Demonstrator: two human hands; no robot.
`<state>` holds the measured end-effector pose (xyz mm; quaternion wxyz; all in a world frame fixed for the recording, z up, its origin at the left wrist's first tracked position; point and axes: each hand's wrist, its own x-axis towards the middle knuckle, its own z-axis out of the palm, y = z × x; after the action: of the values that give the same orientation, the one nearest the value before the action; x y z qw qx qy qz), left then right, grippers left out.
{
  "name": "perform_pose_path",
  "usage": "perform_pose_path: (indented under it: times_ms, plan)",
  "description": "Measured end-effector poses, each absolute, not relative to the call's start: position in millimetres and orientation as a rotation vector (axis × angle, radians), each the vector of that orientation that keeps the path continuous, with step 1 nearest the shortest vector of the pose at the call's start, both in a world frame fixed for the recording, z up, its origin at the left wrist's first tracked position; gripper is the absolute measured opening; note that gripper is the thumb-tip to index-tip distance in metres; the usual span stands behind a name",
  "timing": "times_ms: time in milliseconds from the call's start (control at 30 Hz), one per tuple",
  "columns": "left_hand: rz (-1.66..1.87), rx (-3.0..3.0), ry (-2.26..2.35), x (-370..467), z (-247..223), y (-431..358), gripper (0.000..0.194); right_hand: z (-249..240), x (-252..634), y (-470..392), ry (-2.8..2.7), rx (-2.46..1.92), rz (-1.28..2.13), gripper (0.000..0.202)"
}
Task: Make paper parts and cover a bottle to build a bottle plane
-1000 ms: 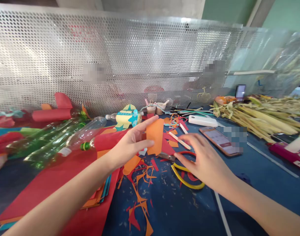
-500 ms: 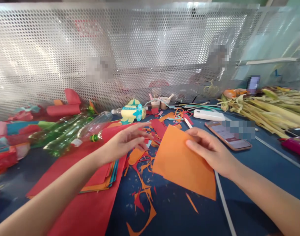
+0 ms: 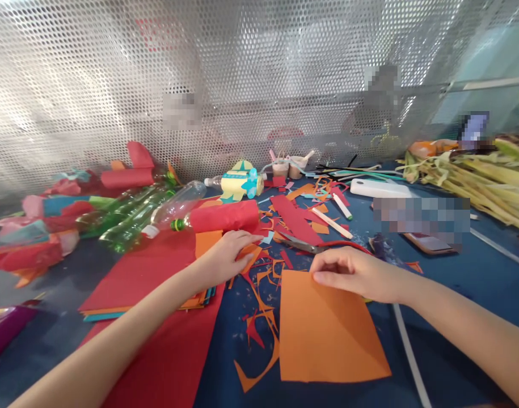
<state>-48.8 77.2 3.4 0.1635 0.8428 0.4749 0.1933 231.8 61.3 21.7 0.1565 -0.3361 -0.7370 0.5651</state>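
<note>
My right hand [image 3: 342, 272] pinches the top edge of an orange paper sheet [image 3: 331, 334], which hangs low over the dark blue table. My left hand [image 3: 227, 258] hovers near orange scraps and the red paper stack, its fingers apart and nothing in them. Just beyond my hands lies a pair of scissors [image 3: 306, 245] with red handles. A bottle wrapped in red paper [image 3: 225, 216] rests behind my left hand, on large red sheets [image 3: 157, 362]. Orange and red cut scraps [image 3: 259, 374] are scattered between my hands.
Green and clear bottles [image 3: 135, 218] and coloured paper shapes [image 3: 33, 243] lie at left. At the back stand two small cups [image 3: 297, 167] before a perforated metal screen [image 3: 250, 73]. Markers [image 3: 332, 222], a white case [image 3: 380, 188], a phone [image 3: 429, 242] and dry husks [image 3: 472, 181] are on the right.
The orange sheet has turned and come down toward the table in my right hand. The view has shifted, and the scissors, markers and red-wrapped bottle now show.
</note>
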Motion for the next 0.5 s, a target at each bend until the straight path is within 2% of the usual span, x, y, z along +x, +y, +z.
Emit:
perform_pose_path:
  times_ms: [200,333,367,500]
  plan:
    - [0.715,2.179,1.35,-49.8,12.5,75.0,0.036,13.6,228.5,62.6,-2.146,-1.009,1.606,0.027]
    - [1.075,1.933,1.222,-35.7,26.0,59.9,0.017,15.3,229.3,64.6,-2.116,-1.028,1.598,0.025]
    - [1.12,1.953,1.202,-30.4,27.1,54.7,0.012,16.2,229.9,65.0,-2.122,-1.019,1.593,0.024]
    - [0.997,2.342,0.962,-12.4,19.2,37.4,0.018,19.3,233.6,63.8,-2.269,-0.972,1.567,0.022]
